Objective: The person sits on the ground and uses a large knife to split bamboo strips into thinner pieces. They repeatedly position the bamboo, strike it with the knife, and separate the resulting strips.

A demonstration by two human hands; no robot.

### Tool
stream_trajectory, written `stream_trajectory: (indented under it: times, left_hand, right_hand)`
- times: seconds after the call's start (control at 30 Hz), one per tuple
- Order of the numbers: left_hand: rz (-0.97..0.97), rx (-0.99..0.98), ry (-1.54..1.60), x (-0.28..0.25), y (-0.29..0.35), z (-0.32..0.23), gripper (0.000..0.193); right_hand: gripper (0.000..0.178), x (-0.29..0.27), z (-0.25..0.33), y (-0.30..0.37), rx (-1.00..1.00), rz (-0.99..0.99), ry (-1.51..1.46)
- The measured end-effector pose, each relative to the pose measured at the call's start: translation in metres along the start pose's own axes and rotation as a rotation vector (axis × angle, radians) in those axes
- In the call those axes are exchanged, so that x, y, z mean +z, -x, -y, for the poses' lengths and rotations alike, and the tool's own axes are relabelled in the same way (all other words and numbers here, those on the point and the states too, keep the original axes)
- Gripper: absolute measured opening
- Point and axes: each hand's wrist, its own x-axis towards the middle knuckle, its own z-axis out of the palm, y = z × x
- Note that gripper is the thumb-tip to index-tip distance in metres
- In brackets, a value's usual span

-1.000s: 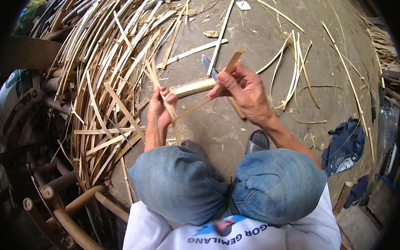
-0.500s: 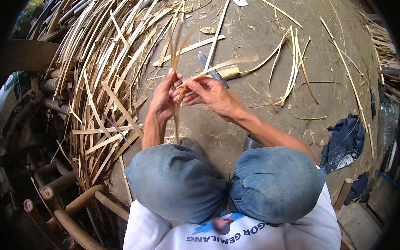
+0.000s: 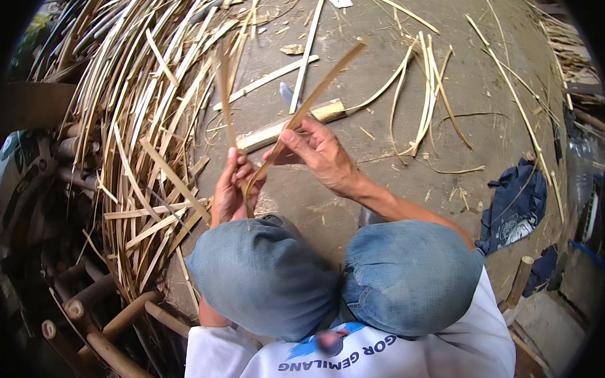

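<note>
My left hand (image 3: 229, 189) is closed in front of my left knee, gripping a thin bamboo strip (image 3: 226, 94) that stands up from the fingers, blurred by motion. Farther right, my right hand (image 3: 327, 160) pinches a second bamboo strip (image 3: 333, 70) between thumb and fingers. That strip slants up and to the right, and its lower end bends down to the left hand. Whether the two strips join there is hidden by the fingers. Just beyond the hands lies a split bamboo piece (image 3: 264, 137) on the ground, and past it a knife blade (image 3: 286, 92) shows in part.
A large heap of bamboo strips (image 3: 135, 67) fills the left. Bamboo poles (image 3: 123, 360) form a frame at lower left. Loose strips (image 3: 425, 93) lie ahead on the floor (image 3: 383, 192). At right are a dark blue cloth (image 3: 514, 205) and a clear plastic bottle (image 3: 580, 167).
My left hand has come down toward my knee, and the hands have moved apart. The strip in my right hand has swung from nearly level to a steep slant. More of the split bamboo piece shows.
</note>
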Motion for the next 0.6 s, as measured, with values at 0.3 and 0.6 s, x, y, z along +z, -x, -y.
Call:
stream_trajectory:
  times: [0.3, 0.6]
  left_hand:
    - [0.183, -0.186, 0.114, -0.037, -0.004, -0.004, 0.027]
    - [-0.268, -0.266, -0.255, -0.045, 0.010, 0.016, 0.047]
  right_hand:
    - [0.022, -0.021, 0.011, 0.036, 0.176, 0.031, -0.230]
    - [0.022, -0.032, 0.030, 0.078, 0.315, -0.002, -0.030]
